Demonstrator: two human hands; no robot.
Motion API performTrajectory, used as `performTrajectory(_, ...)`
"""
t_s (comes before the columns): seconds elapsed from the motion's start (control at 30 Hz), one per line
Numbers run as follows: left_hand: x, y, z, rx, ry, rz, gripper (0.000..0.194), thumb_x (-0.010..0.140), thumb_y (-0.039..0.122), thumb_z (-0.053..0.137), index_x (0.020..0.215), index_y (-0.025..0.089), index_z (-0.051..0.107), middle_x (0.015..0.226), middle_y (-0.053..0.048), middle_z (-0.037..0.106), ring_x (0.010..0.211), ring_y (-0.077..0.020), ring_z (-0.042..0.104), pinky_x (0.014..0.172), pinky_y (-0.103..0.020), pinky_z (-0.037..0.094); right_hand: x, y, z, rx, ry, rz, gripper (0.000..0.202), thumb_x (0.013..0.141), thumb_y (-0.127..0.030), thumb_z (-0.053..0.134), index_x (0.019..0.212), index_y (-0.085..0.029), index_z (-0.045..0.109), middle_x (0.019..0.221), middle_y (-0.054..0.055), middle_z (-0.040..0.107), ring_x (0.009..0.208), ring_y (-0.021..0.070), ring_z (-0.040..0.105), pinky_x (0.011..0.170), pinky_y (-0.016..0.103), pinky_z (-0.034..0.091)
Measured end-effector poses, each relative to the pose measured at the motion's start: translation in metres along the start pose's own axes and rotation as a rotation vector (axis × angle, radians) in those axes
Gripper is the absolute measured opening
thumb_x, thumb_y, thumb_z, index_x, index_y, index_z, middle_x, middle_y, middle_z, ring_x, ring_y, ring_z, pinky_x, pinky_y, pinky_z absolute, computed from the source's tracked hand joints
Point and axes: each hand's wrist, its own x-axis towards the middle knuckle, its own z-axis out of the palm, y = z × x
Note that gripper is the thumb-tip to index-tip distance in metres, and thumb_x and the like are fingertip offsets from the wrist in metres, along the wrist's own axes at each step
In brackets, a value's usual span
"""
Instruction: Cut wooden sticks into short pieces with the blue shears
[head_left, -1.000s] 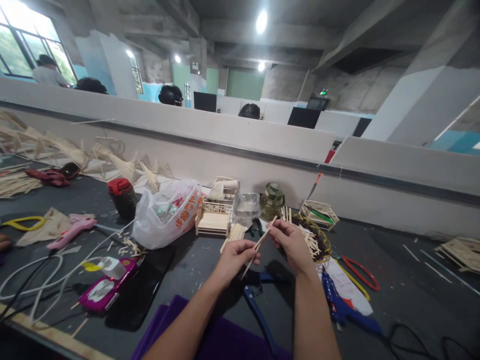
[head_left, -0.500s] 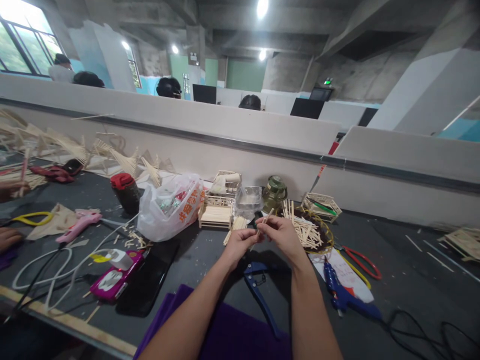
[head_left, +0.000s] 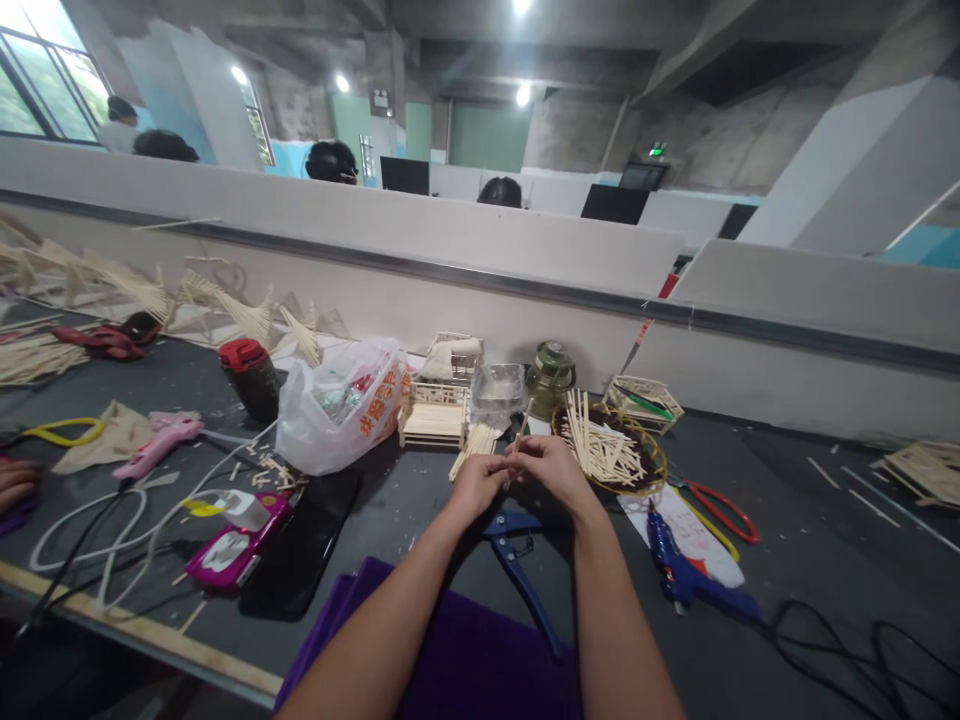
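My left hand (head_left: 480, 484) and my right hand (head_left: 546, 466) meet above the dark table, fingers pinched together around a thin wooden stick (head_left: 523, 420) that points up and away. Directly beneath them lies a blue-handled cutter (head_left: 525, 585), its jaws partly hidden by my hands. Just beyond my left hand is a small pile of sticks (head_left: 477, 449). To the right of my right hand, a round basket (head_left: 660, 462) holds many loose sticks. A small wooden bench model (head_left: 433, 418) stands behind the pile.
A white plastic bag (head_left: 337, 410), a red-lidded bottle (head_left: 250, 378), a black phone (head_left: 300, 550) and a magenta power strip (head_left: 238, 545) lie left. Rightward are a blue glue gun (head_left: 686, 575) and red-handled pliers (head_left: 724, 512). Another person's hand (head_left: 19, 484) rests at far left.
The stick between my hands now points more upright. The other person's raised hand with a stick at far left has gone out of view. The camera view has shifted slightly.
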Motion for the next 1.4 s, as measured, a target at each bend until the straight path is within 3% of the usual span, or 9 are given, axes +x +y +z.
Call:
performTrajectory(0.5, -0.001, 0.002, 0.001, 0.025, 0.044, 0.005, 0.026, 0.078, 0.036, 0.060, 0.085, 0.016, 0.075, 0.081, -0.004, 0.074, 0.078, -0.0197, 0.064, 0.074, -0.028, 0.048, -0.002, -0.003, 0.001, 0.181, 0.003, 0.044, 0.026, 0.064, -0.037, 0.071, 0.075, -0.013, 0.068, 0.059, -0.002, 0.064, 0.051, 0.0132, 0.061, 0.053, 0.025, 0.051)
performTrajectory(0.67, -0.001, 0.012, 0.004, -0.301, -0.051, -0.035, 0.034, 0.071, 0.042, 0.068, 0.083, 0.011, 0.072, 0.075, -0.007, 0.072, 0.068, -0.0168, 0.063, 0.069, -0.029, 0.049, -0.006, -0.006, -0.005, 0.307, -0.014, 0.083, 0.031, 0.063, -0.038, 0.075, 0.080, -0.013, 0.067, 0.061, 0.000, 0.066, 0.054, 0.0160, 0.064, 0.054, 0.029, 0.055)
performTrajectory(0.83, -0.005, 0.023, 0.005, -0.480, -0.046, -0.126, 0.039, 0.061, 0.044, 0.077, 0.080, 0.011, 0.068, 0.073, -0.007, 0.070, 0.063, -0.0157, 0.064, 0.068, -0.031, 0.051, -0.008, -0.006, -0.008, 0.317, -0.023, 0.088, 0.033, 0.064, -0.039, 0.075, 0.082, -0.012, 0.066, 0.063, 0.002, 0.067, 0.056, 0.0172, 0.065, 0.053, 0.029, 0.055)
performTrajectory(1.23, -0.007, 0.021, 0.000, -0.339, -0.040, -0.103, 0.036, 0.065, 0.042, 0.074, 0.083, 0.011, 0.071, 0.076, -0.009, 0.072, 0.063, -0.0164, 0.064, 0.061, -0.026, 0.048, -0.008, -0.007, -0.007, 0.349, -0.045, 0.107, 0.035, 0.062, -0.039, 0.077, 0.082, -0.013, 0.067, 0.063, 0.001, 0.068, 0.056, 0.0159, 0.065, 0.057, 0.028, 0.055)
performTrajectory(1.4, -0.008, 0.021, 0.000, -0.182, 0.036, -0.065, 0.033, 0.069, 0.044, 0.071, 0.079, 0.012, 0.070, 0.071, -0.006, 0.071, 0.059, -0.0148, 0.062, 0.056, -0.023, 0.044, -0.008, -0.007, -0.007, 0.352, -0.028, 0.090, 0.033, 0.063, -0.039, 0.077, 0.080, -0.013, 0.067, 0.062, 0.001, 0.067, 0.055, 0.0146, 0.064, 0.055, 0.027, 0.054)
